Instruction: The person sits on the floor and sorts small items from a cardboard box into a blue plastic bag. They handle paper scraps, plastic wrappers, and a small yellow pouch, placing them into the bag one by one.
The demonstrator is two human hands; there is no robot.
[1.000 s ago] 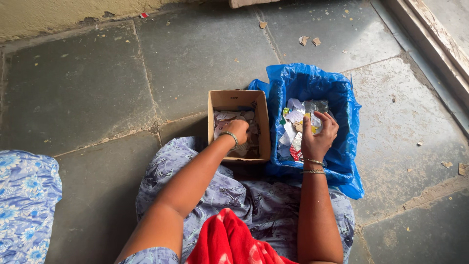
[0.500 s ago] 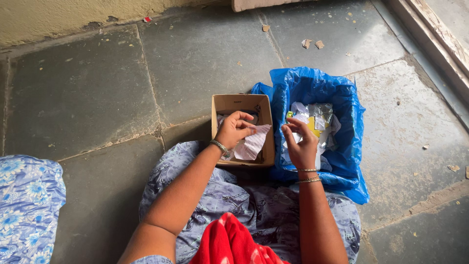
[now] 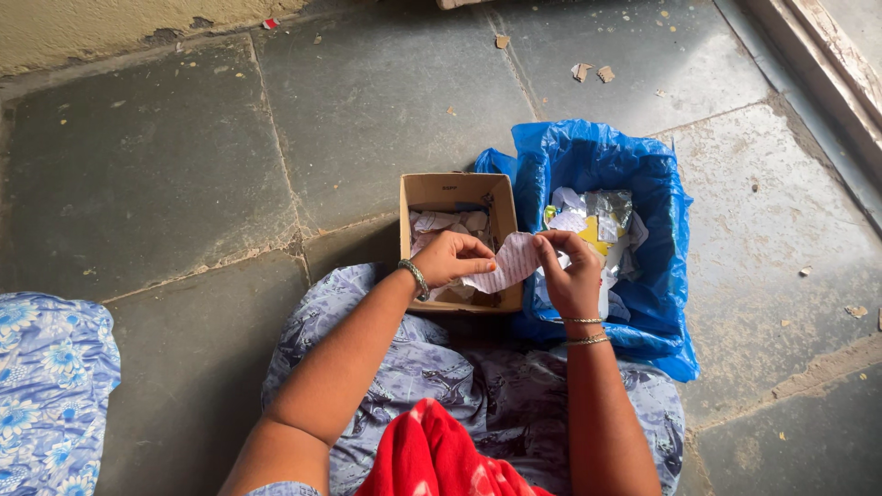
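A pale, lined scrap of paper [image 3: 512,261] is held between both hands above the gap between a box and a bag. My left hand [image 3: 452,258] pinches its left end and my right hand [image 3: 569,273] pinches its right end. Under the left hand sits a small open cardboard box [image 3: 450,189] with several paper scraps inside. To its right lies an open blue plastic bag [image 3: 597,156] holding torn paper, foil and a yellow piece. Both wrists wear bangles.
I sit on a grey stone-slab floor [image 3: 165,174] with a purple patterned garment and red cloth [image 3: 432,455] over my lap. A blue floral fabric [image 3: 50,386] lies at the left edge. Small debris bits [image 3: 588,72] dot the floor; a stone step edge runs along the top right.
My left hand lifted a paper scrap out of the box and carried it right. My right hand left the bag's contents and took hold of the scrap's other end.
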